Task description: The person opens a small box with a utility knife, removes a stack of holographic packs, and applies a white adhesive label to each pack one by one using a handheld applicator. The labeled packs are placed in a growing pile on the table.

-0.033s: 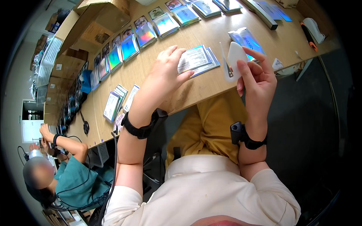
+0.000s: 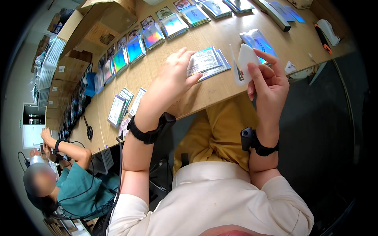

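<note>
My left hand (image 2: 177, 74) is open, its fingers stretched over the left edge of two overlapping flat packets (image 2: 205, 62) with printed backs and bluish shiny borders. Whether the fingertips press on the packets I cannot tell. Thumb and fingers of my right hand (image 2: 269, 80) pinch a flat, rounded white plastic piece (image 2: 247, 59), held up over the table's front edge. It has a thin pointed strip along its left side and a small dark part with holes low down. Its exact kind is unclear. Behind it lies a shiny silver-blue packet (image 2: 258, 42).
Piles of iridescent packets (image 2: 152, 36) curve along the wooden table (image 2: 165, 106), photo cards beside several. Nearer left are printed cards (image 2: 117, 108) and black scissors (image 2: 89, 131). A black-and-orange cutter (image 2: 323, 39) lies far right. Cardboard boxes (image 2: 73, 67) and a co-worker in green (image 2: 84, 188) are left.
</note>
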`<act>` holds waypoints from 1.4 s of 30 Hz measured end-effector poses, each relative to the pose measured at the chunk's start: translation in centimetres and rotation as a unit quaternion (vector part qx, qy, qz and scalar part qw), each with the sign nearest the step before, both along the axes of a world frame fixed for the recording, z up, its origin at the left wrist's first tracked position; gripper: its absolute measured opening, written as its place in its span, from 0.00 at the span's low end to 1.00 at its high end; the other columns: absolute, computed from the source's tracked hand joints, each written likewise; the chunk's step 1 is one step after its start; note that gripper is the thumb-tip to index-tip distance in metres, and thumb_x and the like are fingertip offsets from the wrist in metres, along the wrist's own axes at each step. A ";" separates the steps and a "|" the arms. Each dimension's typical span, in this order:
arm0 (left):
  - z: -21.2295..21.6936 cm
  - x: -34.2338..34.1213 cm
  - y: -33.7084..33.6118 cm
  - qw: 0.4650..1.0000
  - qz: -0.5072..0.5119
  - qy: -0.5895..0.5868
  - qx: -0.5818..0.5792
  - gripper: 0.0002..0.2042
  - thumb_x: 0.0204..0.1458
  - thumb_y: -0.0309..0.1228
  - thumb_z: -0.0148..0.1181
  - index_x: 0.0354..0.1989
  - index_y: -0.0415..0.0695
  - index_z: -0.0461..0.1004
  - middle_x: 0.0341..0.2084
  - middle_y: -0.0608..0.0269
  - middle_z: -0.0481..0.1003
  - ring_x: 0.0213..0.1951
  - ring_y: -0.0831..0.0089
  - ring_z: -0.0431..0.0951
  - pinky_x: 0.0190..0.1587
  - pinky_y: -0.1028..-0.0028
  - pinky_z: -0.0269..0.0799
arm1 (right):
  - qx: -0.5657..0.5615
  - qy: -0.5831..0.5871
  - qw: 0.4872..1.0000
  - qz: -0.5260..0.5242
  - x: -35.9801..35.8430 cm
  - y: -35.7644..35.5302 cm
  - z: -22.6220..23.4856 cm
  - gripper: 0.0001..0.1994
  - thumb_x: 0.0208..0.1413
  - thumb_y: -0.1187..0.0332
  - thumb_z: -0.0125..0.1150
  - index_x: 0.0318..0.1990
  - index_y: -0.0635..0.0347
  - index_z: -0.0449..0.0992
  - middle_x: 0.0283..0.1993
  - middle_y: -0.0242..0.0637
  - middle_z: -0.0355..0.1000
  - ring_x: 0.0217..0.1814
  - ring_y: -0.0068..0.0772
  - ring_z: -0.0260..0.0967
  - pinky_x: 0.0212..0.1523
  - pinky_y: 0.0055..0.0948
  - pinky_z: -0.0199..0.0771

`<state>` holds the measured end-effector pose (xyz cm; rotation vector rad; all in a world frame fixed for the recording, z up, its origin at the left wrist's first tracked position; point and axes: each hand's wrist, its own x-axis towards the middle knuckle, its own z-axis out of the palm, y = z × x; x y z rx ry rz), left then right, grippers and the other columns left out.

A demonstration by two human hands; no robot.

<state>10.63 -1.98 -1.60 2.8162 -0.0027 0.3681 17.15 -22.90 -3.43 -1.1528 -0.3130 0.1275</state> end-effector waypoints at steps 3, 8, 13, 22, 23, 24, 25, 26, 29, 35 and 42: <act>0.1 0.1 -0.2 0.998 0.013 0.056 -0.039 0.25 0.45 0.30 0.67 0.52 0.35 0.69 0.45 0.46 0.72 0.45 0.56 0.74 0.46 0.67 0.71 | -0.009 -0.001 1.000 0.000 0.0 0.2 -0.1 0.12 0.57 0.75 0.59 0.49 0.63 0.72 0.26 0.33 0.73 0.16 0.13 0.63 0.14 0.14 0.57; 0.5 -0.4 -0.6 0.995 0.065 0.041 -0.066 0.22 0.45 0.29 0.66 0.49 0.34 0.69 0.38 0.50 0.72 0.42 0.57 0.75 0.45 0.66 0.71 | -0.006 0.000 1.000 0.008 -0.1 0.4 0.1 0.12 0.57 0.76 0.58 0.49 0.63 0.71 0.26 0.32 0.73 0.16 0.12 0.62 0.14 0.14 0.57; 1.5 -1.2 -0.5 0.991 0.082 0.034 -0.097 0.17 0.47 0.26 0.64 0.45 0.35 0.70 0.33 0.53 0.72 0.38 0.61 0.76 0.42 0.69 0.72 | -0.002 0.005 1.000 0.019 -0.3 0.6 0.1 0.12 0.57 0.76 0.58 0.49 0.63 0.71 0.27 0.33 0.73 0.16 0.12 0.62 0.14 0.13 0.57; 1.4 -9.1 -0.3 0.630 0.087 -0.097 -0.766 0.16 0.53 0.19 0.57 0.50 0.31 0.66 0.36 0.51 0.78 0.38 0.69 0.80 0.42 0.70 0.79 | 0.011 0.047 0.987 0.156 -2.7 0.5 2.0 0.16 0.54 0.77 0.61 0.50 0.63 0.71 0.28 0.35 0.75 0.16 0.10 0.63 0.14 0.10 0.55; 0.8 -9.9 -0.4 0.610 0.107 -0.086 -0.780 0.17 0.54 0.22 0.56 0.52 0.34 0.66 0.37 0.53 0.77 0.37 0.69 0.80 0.40 0.72 0.79 | 0.013 0.053 0.983 0.176 -3.2 0.6 2.2 0.16 0.53 0.78 0.61 0.50 0.63 0.70 0.28 0.35 0.75 0.16 0.10 0.63 0.14 0.10 0.56; 0.3 -10.6 -0.3 0.591 0.105 -0.075 -0.796 0.18 0.54 0.23 0.57 0.53 0.35 0.65 0.35 0.54 0.77 0.35 0.70 0.80 0.36 0.74 0.79 | 0.016 0.060 0.979 0.196 -3.8 0.9 2.4 0.16 0.53 0.78 0.61 0.51 0.63 0.70 0.28 0.35 0.75 0.16 0.10 0.63 0.14 0.10 0.56; -0.1 -11.1 -0.4 0.569 0.100 -0.062 -0.814 0.19 0.53 0.23 0.57 0.53 0.35 0.64 0.33 0.55 0.77 0.32 0.71 0.80 0.32 0.76 0.80 | 0.016 0.065 0.975 0.213 -4.2 1.0 2.6 0.17 0.53 0.78 0.61 0.51 0.63 0.70 0.28 0.35 0.75 0.17 0.10 0.63 0.14 0.10 0.56; -0.3 -11.3 -0.7 0.571 0.123 -0.066 -0.809 0.19 0.53 0.24 0.57 0.54 0.36 0.63 0.30 0.56 0.76 0.29 0.72 0.80 0.26 0.79 0.78 | 0.009 0.055 0.973 0.225 -4.5 1.3 2.7 0.17 0.53 0.80 0.61 0.51 0.63 0.70 0.28 0.34 0.75 0.17 0.10 0.63 0.14 0.10 0.56; -0.4 -12.3 -0.9 0.564 0.154 -0.079 -0.807 0.20 0.53 0.23 0.57 0.54 0.36 0.63 0.30 0.56 0.76 0.28 0.72 0.80 0.27 0.79 0.79 | 0.010 0.022 0.973 0.229 -5.1 2.5 1.9 0.16 0.53 0.80 0.60 0.50 0.63 0.70 0.28 0.34 0.75 0.17 0.09 0.63 0.14 0.10 0.56; -0.9 -13.2 -0.1 0.581 0.136 -0.095 -0.797 0.19 0.52 0.21 0.56 0.52 0.35 0.64 0.33 0.52 0.76 0.30 0.69 0.81 0.30 0.76 0.81 | -0.008 0.024 0.974 0.227 -5.5 3.4 1.7 0.16 0.54 0.79 0.60 0.51 0.62 0.69 0.27 0.32 0.74 0.18 0.08 0.63 0.15 0.10 0.56; -1.6 -13.9 0.5 0.604 0.095 -0.103 -0.784 0.19 0.51 0.20 0.56 0.53 0.32 0.64 0.44 0.49 0.75 0.41 0.65 0.80 0.45 0.69 0.79 | -0.011 0.024 0.970 0.242 -5.9 3.9 1.5 0.16 0.54 0.79 0.59 0.50 0.62 0.70 0.27 0.32 0.74 0.18 0.08 0.63 0.15 0.10 0.56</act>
